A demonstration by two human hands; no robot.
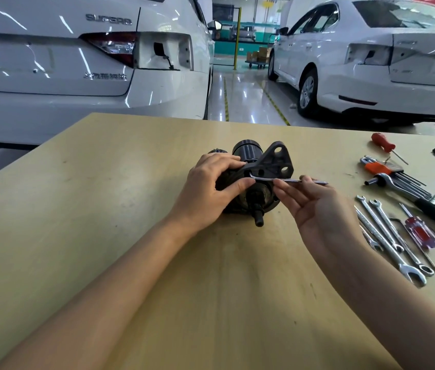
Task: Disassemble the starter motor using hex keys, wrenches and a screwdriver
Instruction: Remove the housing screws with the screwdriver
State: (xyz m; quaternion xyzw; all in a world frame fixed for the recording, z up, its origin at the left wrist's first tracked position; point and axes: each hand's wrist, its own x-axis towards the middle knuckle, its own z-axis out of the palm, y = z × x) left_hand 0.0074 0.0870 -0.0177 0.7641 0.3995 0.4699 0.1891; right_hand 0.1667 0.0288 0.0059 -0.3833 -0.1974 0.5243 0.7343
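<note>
Starter motor (253,177): dark, lying on its side near the middle of the wooden table (104,209), shaft end toward the camera, mounting flange with round holes tilted up on its right.
Hex key (288,180): L-shaped, silver; short end set into the flange face, long arm running level to the right.
Left hand (211,188): wrapped over the left side of the motor body, thumb on the front face, fingers curled over the top, gripping it.
Right hand (315,206): palm up and mostly open, fingertips pinching the long arm of the hex key from below and behind.
Hex key set (390,172): in an orange holder, far right of the table, well apart from the motor.
Ratchet handle (419,201): black grip, lying just beside the set.
Wrenches (387,236): several silver ones laid side by side, right of the right wrist.
Screwdrivers: a red-handled one (383,142) at the far edge, a translucent red and purple one (422,233) beside the wrenches.
Background: two white cars (77,62) on a glossy floor.
</note>
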